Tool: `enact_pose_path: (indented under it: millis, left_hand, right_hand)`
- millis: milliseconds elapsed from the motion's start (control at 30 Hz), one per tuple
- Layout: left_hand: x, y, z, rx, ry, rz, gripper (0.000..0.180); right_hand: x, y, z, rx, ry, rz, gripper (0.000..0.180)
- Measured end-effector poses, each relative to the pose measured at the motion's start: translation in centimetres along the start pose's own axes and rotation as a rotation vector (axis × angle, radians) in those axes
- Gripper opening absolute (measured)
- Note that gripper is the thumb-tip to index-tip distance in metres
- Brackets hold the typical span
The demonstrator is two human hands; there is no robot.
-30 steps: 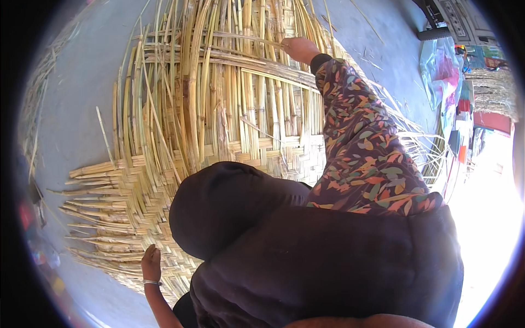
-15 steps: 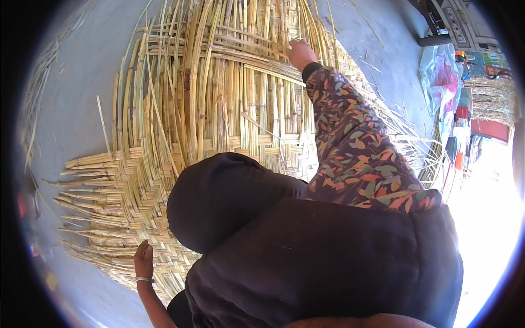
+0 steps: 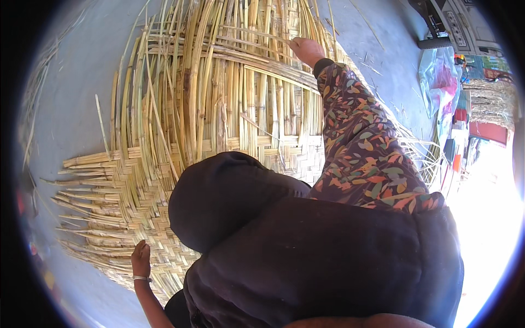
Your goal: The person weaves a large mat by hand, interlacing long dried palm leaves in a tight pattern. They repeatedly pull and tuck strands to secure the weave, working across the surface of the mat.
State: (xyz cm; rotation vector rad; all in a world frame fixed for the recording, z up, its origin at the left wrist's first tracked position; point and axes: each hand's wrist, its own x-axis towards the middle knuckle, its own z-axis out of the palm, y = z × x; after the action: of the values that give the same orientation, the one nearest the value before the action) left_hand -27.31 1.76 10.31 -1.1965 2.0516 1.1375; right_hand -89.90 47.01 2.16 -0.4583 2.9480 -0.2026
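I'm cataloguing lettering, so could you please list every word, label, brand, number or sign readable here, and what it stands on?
No text can be read on the woven mat or the patterned sleeve.
Any marks on the grey object at upper right are too small to read.

– Look, got a broad tan woven-cane mat (image 3: 150, 216) spread over the smooth grey floor (image 3: 76, 104)!
– See, across its far part, a crosswise bundle of straight yellow cane strips (image 3: 262, 64), just before the bare right hand (image 3: 306, 50).
– Swing left: spot one thin yellow stalk (image 3: 101, 121) at the mat's edge!
– Now right: find a clear plastic sheet (image 3: 437, 82) before a boxy grey object (image 3: 467, 27).
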Motion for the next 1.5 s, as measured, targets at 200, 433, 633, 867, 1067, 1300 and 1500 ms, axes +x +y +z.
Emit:
enact_pose_path:
  millis: [200, 433, 633, 867, 1067, 1300, 1500]
  left_hand:
    - [0.6, -1.4, 0.2, -0.068, 0.002, 0.008, 0.041]
    - [-0.1, -0.8, 0.3, -0.097, 0.006, 0.016, 0.041]
    - [0.4, -0.8, 0.4, -0.083, -0.009, 0.036, 0.038]
    - [0.1, -0.4, 0.5, -0.081, 0.000, 0.051, 0.037]
    - [0.9, -1.5, 0.9, -0.133, 0.012, 0.085, 0.039]
    - [0.9, -1.4, 0.8, -0.127, -0.008, 0.068, 0.037]
    - [0.7, -1.2, 0.7, -0.120, -0.011, 0.051, 0.036]
  right_hand:
    - [0.1, 0.0, -0.8, -0.149, 0.035, -0.123, 0.035]
    - [-2.2, -1.6, 0.7, -0.245, -0.143, -0.192, 0.021]
    - [-4.6, -0.7, 3.1, -0.150, -0.123, -0.214, 0.025]
    - [-3.1, 0.1, 0.3, -0.140, -0.254, -0.192, 0.027]
    - [-3.2, 1.4, 0.4, 0.019, -0.200, -0.214, 0.026]
    - [-2.9, 0.0, -1.1, -0.107, -0.293, -0.107, 0.025]
    - [-3.7, 0.5, -0.1, -0.266, 0.030, -0.307, 0.019]
